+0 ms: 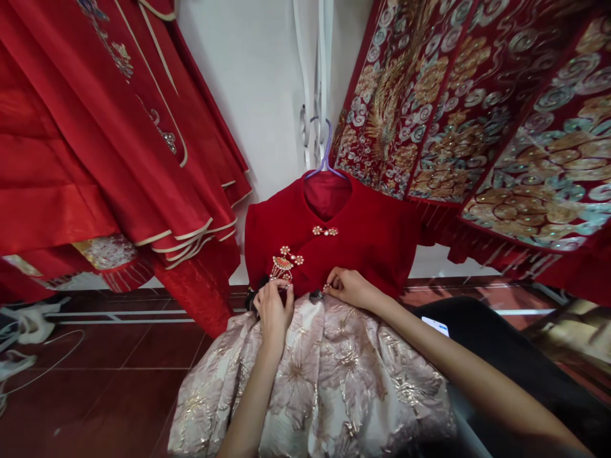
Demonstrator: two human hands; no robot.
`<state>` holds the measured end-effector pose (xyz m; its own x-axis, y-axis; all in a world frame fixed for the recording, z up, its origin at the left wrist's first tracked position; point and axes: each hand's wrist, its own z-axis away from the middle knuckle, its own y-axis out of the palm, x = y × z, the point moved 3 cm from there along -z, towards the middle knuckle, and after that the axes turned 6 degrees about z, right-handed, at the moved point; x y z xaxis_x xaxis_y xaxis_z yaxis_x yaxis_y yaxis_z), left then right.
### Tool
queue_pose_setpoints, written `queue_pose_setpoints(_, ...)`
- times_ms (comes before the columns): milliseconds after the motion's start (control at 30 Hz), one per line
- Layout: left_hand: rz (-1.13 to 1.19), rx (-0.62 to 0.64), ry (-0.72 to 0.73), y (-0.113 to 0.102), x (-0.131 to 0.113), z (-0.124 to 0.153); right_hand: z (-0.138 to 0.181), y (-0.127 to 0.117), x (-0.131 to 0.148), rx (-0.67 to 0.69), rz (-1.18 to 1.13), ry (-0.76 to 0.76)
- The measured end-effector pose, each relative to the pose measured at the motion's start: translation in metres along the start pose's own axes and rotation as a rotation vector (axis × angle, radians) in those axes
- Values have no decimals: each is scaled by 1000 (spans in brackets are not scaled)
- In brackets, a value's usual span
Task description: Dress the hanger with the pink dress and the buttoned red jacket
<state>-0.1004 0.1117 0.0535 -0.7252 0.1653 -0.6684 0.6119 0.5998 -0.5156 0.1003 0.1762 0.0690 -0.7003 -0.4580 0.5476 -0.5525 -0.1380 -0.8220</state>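
A dress with a red velvet top (377,222) and a pale metallic floral skirt (296,375) hangs in front of me on a purple hanger (327,156). A fan-shaped beaded brooch (282,263) with tassels sits on the bodice, and a flower clasp (325,231) lies below the neckline. My left hand (273,308) is at the waist just below the brooch, its fingers bent by the tassel ends; what they grip is hidden. At the middle of the waist my right hand (352,288) pinches a small beaded ornament (325,288), mostly covered by the fingertips.
Red garments with cream piping (191,229) hang at the left. Heavily embroidered red panels (458,127) with fringe hang at the right. A white rack pole (322,63) stands behind the hanger. A lit phone (435,326) rests on black cloth (482,343) at the right.
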Motion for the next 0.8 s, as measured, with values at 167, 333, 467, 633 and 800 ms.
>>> queue_pose_setpoints(167, 136, 46, -43, 4, 1, 3, 1, 5, -7, -45, -109, -22)
queue_pose_setpoints(333, 351, -161, -3, -9, -8, 7, 1, 5, -6, -27, -97, -10)
queue_pose_setpoints(467, 182, -405, -27, -22, -8, 7, 2, 4, -4, -18, -103, -2)
queue_pose_setpoints(633, 194, -143, 12, -8, -3, 3, 4, 4, -5, -41, -162, 12)
queue_pose_setpoints(800, 396, 22, -19, 6, 8, 4, 6, 0, -3, -44, -301, 33)
